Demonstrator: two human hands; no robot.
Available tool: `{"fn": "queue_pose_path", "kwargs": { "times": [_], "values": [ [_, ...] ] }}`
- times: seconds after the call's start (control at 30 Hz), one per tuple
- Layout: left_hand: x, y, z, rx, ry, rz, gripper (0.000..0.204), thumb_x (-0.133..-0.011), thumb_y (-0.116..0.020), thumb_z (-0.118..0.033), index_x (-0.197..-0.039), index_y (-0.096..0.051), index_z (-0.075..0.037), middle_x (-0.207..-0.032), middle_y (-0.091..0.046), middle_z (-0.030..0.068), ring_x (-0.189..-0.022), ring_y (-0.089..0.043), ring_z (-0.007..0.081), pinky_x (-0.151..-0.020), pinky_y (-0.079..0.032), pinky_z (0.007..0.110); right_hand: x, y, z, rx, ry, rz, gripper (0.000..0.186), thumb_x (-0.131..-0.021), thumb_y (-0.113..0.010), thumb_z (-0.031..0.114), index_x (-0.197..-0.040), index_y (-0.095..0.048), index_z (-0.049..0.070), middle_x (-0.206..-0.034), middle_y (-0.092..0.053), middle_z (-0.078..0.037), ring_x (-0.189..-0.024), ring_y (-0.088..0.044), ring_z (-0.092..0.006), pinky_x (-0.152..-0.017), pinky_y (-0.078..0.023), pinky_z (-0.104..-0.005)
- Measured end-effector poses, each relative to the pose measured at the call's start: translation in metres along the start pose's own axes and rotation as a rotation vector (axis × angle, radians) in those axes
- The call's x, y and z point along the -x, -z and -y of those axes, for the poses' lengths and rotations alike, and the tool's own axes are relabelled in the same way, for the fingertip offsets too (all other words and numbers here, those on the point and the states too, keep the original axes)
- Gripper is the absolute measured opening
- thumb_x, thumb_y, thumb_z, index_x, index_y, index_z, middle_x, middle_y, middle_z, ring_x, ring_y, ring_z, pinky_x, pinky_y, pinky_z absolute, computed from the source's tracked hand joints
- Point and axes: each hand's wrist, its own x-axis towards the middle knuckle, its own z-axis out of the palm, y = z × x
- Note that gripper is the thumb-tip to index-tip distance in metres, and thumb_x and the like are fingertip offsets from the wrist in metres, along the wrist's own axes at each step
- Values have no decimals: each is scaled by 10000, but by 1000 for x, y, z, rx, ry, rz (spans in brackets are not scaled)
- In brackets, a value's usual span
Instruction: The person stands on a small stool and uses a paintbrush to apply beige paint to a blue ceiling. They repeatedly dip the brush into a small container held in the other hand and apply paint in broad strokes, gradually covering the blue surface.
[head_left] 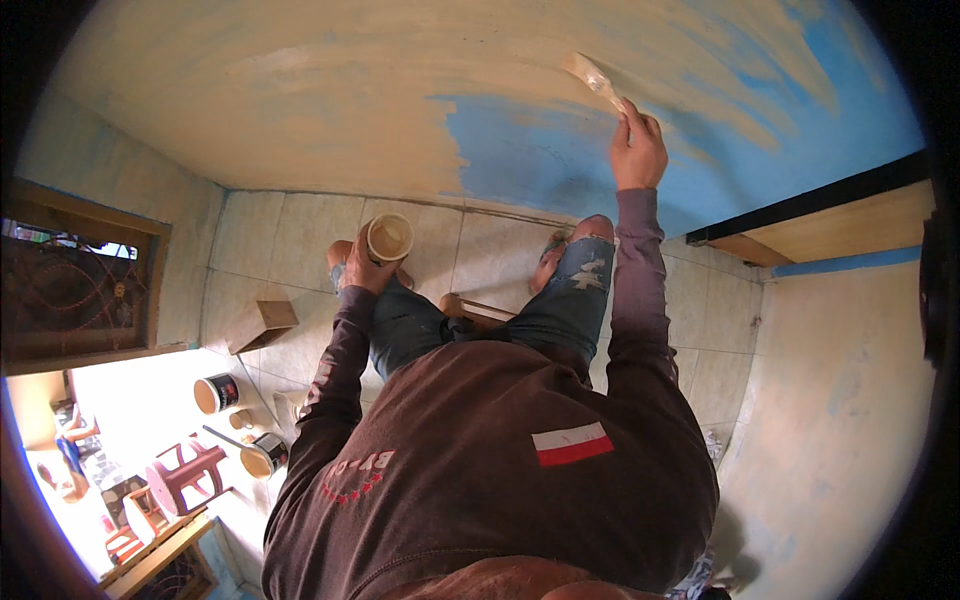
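Observation:
My right hand (638,150) grips a paintbrush (598,82) by its handle, with the bristles at the wall, coated in cream paint. In my left hand (366,270) is a round tub (391,238) with cream paint inside, held above the floor by my left knee. The wall (330,110) ahead is mostly cream. A bare blue patch (530,150) shows low in the middle, and streaky blue extends to the right. Whether the bristles press on the wall, I cannot tell.
On the tiled floor (690,290) to my left stand a wooden box (255,326), a paint bucket (214,394) and another bucket (262,457) with a long handle across it. Farther left are a red plastic stool (185,478) and a grilled window (80,280). A dark-edged ledge (820,195) juts at right.

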Motion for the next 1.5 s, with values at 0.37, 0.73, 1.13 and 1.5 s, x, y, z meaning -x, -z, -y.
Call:
{"fn": "queue_pose_path", "kwargs": {
  "times": [0.37, 0.73, 1.13, 1.5],
  "values": [
    [-2, 4, -12, 33, 29, 34, 888, -680, -868, -328, -1410, -449, -47, -1310, -611, 193, -1230, -583, 361, -1010, -485, 451, 40, 27, 17, -203, -47, -106, 251, -901, -685, 90, -1142, -727, 146, -894, -684, -87, -745, -641, -239, -633, -506, -345],
    [-1, 2, 3, -1, -13, 50, 909, -722, -868, -346, -1443, -382, -82, -1339, -569, 208, -1229, -574, 372, -998, -484, 446, 114, -76, 83, -434, -25, 344, 193, -897, -671, 144, -1087, -700, 141, -960, -687, -114, -868, -671, -360, -701, -545, -438],
    [-4, 4, -4, 17, 37, 9, 898, -683, -873, -274, -1438, -427, -82, -1332, -591, 181, -1231, -586, 346, -986, -505, 438, 71, -161, 103, -442, -3, 353, 208, -917, -639, 188, -1116, -700, 174, -856, -686, -150, -784, -662, -392, -657, -529, -485],
    [0, 5, -5, 79, 24, -12, 876, -694, -873, -269, -1425, -441, -54, -1309, -608, 183, -1220, -597, 332, -981, -508, 424, 93, -107, 7, -281, -177, 245, 262, -908, -652, 185, -1166, -702, 185, -934, -713, -173, -858, -691, -382, -718, -556, -448]
  ]
}}
